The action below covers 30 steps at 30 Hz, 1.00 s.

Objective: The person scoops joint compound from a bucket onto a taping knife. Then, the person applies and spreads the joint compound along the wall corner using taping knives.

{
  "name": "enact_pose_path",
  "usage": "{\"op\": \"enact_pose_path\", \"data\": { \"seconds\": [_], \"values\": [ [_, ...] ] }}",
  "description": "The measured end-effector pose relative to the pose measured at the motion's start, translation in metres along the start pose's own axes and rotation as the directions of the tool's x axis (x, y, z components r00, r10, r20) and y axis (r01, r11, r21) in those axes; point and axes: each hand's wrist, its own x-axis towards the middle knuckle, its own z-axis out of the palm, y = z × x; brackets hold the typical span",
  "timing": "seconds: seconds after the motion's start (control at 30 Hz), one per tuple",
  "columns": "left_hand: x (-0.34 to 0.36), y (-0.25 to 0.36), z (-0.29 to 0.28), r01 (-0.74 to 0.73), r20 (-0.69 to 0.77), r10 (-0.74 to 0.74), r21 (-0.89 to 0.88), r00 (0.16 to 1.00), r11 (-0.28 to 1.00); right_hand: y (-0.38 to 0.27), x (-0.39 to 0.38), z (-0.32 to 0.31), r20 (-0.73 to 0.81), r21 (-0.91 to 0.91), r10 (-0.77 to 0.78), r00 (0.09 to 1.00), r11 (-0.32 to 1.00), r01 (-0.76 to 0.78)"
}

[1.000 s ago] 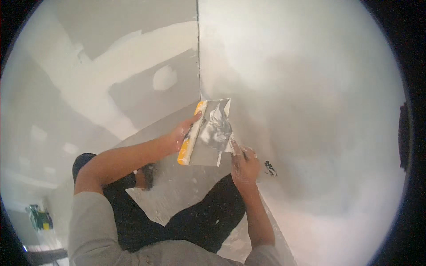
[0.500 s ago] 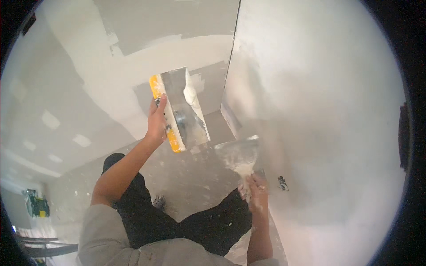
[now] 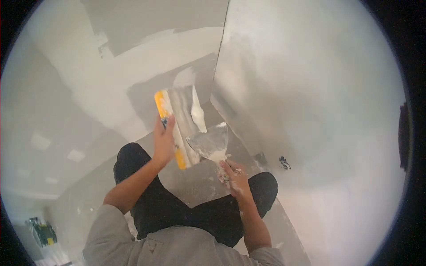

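My left hand (image 3: 163,144) is closed round a wide steel taping knife (image 3: 176,118) with a yellow-edged handle strip, held tilted with a ridge of white compound (image 3: 198,114) along its far edge. My right hand (image 3: 234,177) grips the compound-caked handle of a narrower putty knife (image 3: 208,142). That smaller blade overlaps the lower right of the wide one; whether they touch I cannot tell. White smears coat my right fingers.
A patched drywall wall (image 3: 120,75) on the left meets a pale wall (image 3: 301,88) at a corner. A dark fitting (image 3: 284,163) sits low on the right wall. The dusty floor (image 3: 177,179) lies beneath my bent legs; a green object (image 3: 42,230) stands far left.
My left hand and wide knife went up and left, then came slightly down and right. The small knife pulled away from the wide blade, then moved up and left to overlap it again.
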Motion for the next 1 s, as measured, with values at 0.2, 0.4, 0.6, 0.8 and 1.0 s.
{"op": "enact_pose_path", "data": {
  "seconds": [0.2, 0.4, 0.6, 0.8, 1.0],
  "values": [
    [-0.081, -0.020, 0.003, 0.079, 0.136, -0.123, 0.287, 0.983, 0.955, -0.006, -0.014, -0.011, -0.089, -0.027, -0.127, 0.988, 0.992, 0.125],
    [-0.083, -0.033, 0.022, 0.683, 0.227, -0.658, -0.048, 0.718, 0.729, -0.027, -0.020, -0.063, 0.207, -0.782, -0.879, 0.429, 0.115, 0.612],
    [-0.078, -0.045, 0.038, 0.695, 0.342, -0.621, -0.160, 0.705, 0.701, -0.015, -0.035, -0.117, 0.502, -0.855, -0.691, 0.520, -0.307, 0.418],
    [-0.063, -0.046, 0.019, 0.537, 0.116, -0.528, -0.292, 0.841, 0.791, 0.035, -0.025, -0.213, 0.198, -0.967, -0.748, 0.634, -0.041, 0.253],
    [-0.060, -0.063, 0.049, 0.377, 0.164, -0.340, -0.423, 0.926, 0.824, 0.025, -0.045, -0.220, -0.228, 0.207, 0.061, 0.972, 0.978, -0.013]
  ]
}}
